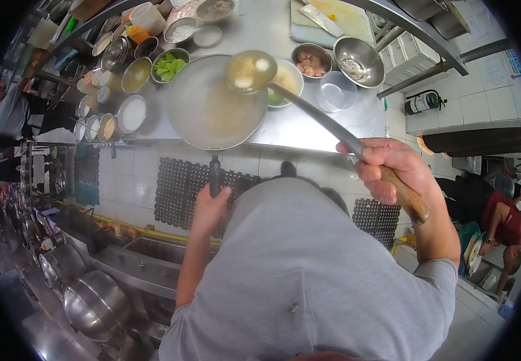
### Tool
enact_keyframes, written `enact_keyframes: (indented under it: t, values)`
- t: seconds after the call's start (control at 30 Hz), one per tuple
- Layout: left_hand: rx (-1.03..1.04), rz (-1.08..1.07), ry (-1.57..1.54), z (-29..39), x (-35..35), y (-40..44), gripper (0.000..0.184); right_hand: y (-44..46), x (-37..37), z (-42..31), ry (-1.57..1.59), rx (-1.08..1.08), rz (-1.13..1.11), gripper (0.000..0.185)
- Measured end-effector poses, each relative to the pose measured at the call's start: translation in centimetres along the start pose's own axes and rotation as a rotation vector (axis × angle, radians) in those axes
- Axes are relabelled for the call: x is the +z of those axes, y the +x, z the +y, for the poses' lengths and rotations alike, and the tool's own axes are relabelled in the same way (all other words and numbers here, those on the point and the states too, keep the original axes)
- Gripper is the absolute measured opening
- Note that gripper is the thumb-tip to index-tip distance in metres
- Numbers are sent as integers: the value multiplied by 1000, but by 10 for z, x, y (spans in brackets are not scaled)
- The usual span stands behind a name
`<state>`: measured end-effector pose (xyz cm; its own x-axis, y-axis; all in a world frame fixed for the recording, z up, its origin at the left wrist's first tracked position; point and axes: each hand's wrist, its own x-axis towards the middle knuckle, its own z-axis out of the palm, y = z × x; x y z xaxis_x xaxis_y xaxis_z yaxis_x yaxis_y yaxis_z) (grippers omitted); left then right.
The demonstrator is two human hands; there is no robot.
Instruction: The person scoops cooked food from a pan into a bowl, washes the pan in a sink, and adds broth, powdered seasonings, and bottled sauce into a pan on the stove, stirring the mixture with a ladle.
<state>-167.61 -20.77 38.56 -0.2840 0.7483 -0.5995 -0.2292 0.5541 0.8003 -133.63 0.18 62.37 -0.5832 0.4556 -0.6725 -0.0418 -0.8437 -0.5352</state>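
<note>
Steel ladle with brown wooden handle (251, 72): bowl over the right-hand rim of the pan and the near side of a steel bowl beyond, filled with cloudy liquid and two pale, rounded pieces; contact with either rim cannot be told.

Right hand (389, 168): closed around the ladle's shaft and the upper part of its wooden handle, fingers curled, thumb toward the shaft.

Wide round grey pan (197, 108): at the near edge of the silver metal counter (356, 120), its black handle pointing toward the wearer; hazy inside, with a light-brown tinge at right of centre.

Left hand (211, 207): closed on the black handle, thumb along its side; the other fingers are mostly hidden.

Small steel bowl with pale and green food (287, 81): just right of the pan, partly behind the ladle.

Clear plastic tub (337, 91): farther right, near a steel bowl of pinkish pieces (312, 61) and a larger steel bowl with whitish remains (356, 66).

Steel bowl of green leaves (169, 65): just beside the pan, upper left; a bowl of yellowish liquid (136, 75) and a bowl of white contents (132, 114) stand left of it and below.

Broad-bladed knife (323, 21): on pale cutting boards (353, 27), far side.
</note>
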Motion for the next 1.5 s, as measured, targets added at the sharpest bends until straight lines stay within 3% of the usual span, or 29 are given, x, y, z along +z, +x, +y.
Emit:
enact_keyframes:
  t: [0.3,0.5,0.6,0.63,0.7,0.73,0.77,0.83,0.93,1.17,1.5]
  values:
    - [30,55,4,-7,-14,6,22,42,-35,1,-175,-122,110,40]
    - [59,88,27,0,-17,8,22,80,-61,24,-470,-94,214,19]
    - [57,113,54,9,-15,8,22,85,-65,36,-929,-140,338,20]
    - [62,119,66,11,-15,8,22,87,-72,43,-921,-144,336,20]
    - [62,114,79,19,-13,9,22,94,-92,61,-1504,-476,394,22]
    - [56,110,84,22,-12,9,22,86,-81,59,-1580,-395,442,37]
    - [58,110,95,24,-11,10,22,83,-79,64,-1569,-399,443,37]
    - [62,128,113,27,-10,12,23,79,-77,76,-1734,-525,529,52]
    - [91,96,141,35,-7,16,24,74,-72,84,-1649,-631,508,61]
    - [61,98,225,64,8,27,26,71,-59,91,-1583,-695,344,58]
    - [68,120,369,93,26,34,30,78,-67,106,-1577,-695,305,57]
